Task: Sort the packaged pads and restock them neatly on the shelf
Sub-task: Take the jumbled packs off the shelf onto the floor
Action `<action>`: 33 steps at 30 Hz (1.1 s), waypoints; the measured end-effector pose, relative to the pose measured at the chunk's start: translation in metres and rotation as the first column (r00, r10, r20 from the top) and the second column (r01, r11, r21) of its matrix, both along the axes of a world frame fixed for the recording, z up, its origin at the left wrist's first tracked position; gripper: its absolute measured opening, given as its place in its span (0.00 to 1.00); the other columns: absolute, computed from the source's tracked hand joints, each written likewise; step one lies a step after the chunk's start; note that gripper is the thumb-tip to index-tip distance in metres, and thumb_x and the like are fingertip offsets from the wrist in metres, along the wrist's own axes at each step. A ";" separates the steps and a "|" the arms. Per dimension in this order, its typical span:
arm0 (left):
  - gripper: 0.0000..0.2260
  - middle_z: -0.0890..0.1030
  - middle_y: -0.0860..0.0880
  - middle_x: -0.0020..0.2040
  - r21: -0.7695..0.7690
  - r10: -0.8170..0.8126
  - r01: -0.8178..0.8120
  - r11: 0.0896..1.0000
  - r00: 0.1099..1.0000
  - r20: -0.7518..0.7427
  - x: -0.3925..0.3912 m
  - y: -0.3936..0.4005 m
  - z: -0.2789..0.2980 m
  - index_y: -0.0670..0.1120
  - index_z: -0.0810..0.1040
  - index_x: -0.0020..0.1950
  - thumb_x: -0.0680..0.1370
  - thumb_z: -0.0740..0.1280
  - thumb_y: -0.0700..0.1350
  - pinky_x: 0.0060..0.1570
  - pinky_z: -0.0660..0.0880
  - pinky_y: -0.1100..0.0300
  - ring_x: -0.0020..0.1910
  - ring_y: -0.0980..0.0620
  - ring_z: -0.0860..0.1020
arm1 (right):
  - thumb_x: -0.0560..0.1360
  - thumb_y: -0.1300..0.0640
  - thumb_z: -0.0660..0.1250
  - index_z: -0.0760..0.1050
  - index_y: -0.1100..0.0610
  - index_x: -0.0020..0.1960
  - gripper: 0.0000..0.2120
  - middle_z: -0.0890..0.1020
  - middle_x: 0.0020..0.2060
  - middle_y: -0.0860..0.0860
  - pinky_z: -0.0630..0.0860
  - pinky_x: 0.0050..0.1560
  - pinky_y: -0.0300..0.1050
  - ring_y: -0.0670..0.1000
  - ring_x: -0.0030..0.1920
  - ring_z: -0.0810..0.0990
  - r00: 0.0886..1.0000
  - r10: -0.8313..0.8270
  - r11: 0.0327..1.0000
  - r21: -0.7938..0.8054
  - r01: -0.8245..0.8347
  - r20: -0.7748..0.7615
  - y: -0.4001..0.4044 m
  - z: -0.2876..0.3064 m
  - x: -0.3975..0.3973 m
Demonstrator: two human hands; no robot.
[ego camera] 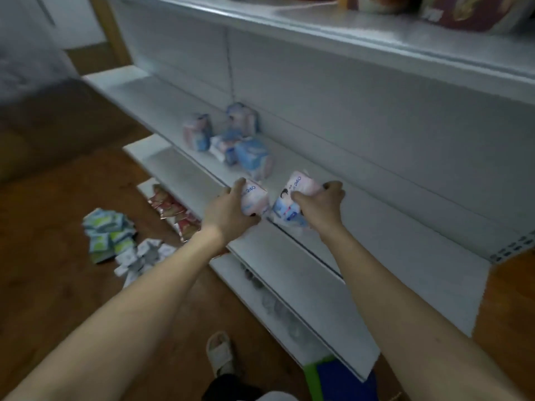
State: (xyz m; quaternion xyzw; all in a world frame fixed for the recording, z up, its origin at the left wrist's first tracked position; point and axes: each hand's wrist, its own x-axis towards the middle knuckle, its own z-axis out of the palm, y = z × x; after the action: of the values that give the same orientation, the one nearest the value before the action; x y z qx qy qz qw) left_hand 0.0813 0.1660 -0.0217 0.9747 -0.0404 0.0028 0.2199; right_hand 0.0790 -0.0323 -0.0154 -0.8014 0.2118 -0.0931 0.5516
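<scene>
**Two packs in hand, the cluster up and to your left**

Start at the far left: on the wooden floor (58,285) lies a loose heap of green-and-white packets (108,234), with smaller white packets (142,257) spilled just beside it. These are not yet on any shelf, so by the look of it the restock is at an early stage.

Next, on the middle shelf (304,256), a small cluster of blue-and-pink pad packs (231,137) stands untidily, some upright, one or two leaning against each other.

Your left hand (228,211) grips a pink pad pack (254,199), fingers wrapped over its top, at the shelf's front edge. Just beside it, your right hand (321,205) holds a second pink-and-blue pack (292,201), thumb on the near face and fingers curled behind. The two packs nearly touch; both are tilted, their long axes running away from you toward the back panel.

What the next move turns on: the cluster lies farther back and to the left of both grips, and your left hand is the nearer one. I judge the left pack should go in first, stood upright beside the cluster, with the right pack following alongside. Motion blur hides the print detail, so I cannot tell whether the two packs match the cluster exactly.
</scene>
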 end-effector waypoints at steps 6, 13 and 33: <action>0.43 0.73 0.46 0.64 0.027 0.255 -0.254 0.967 0.967 -0.024 -0.054 0.113 -0.011 0.55 0.58 0.76 0.65 0.72 0.62 0.51 0.75 0.49 0.60 0.39 0.74 | 0.65 0.52 0.78 0.62 0.57 0.53 0.28 0.64 0.56 0.51 0.77 0.59 0.55 0.56 0.59 0.74 0.977 0.203 0.975 0.078 -0.207 0.061 0.125 -0.005 -0.017; 0.45 0.73 0.48 0.68 -0.002 0.375 -0.378 0.926 0.920 -0.112 -0.099 0.259 -0.048 0.56 0.57 0.76 0.62 0.67 0.67 0.56 0.75 0.48 0.63 0.43 0.74 | 0.61 0.46 0.76 0.63 0.55 0.54 0.30 0.69 0.58 0.55 0.81 0.52 0.56 0.55 0.53 0.78 0.932 0.361 0.919 0.184 -0.349 -0.033 0.276 -0.036 -0.015; 0.42 0.68 0.46 0.64 -0.020 0.371 -0.458 0.889 0.745 -0.554 -0.082 0.462 -0.247 0.55 0.57 0.77 0.68 0.74 0.59 0.60 0.69 0.50 0.62 0.43 0.67 | 0.73 0.49 0.73 0.65 0.49 0.70 0.30 0.79 0.58 0.55 0.79 0.50 0.68 0.59 0.52 0.82 0.598 0.396 0.871 0.492 -0.004 -0.697 0.472 -0.273 0.016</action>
State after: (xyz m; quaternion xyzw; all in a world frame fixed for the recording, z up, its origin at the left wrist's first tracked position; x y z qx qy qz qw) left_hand -0.0003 0.6275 -0.2685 0.8999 0.2412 -0.2174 0.2911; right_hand 0.0953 0.4399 -0.2880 -0.6329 0.3505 0.3785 0.5773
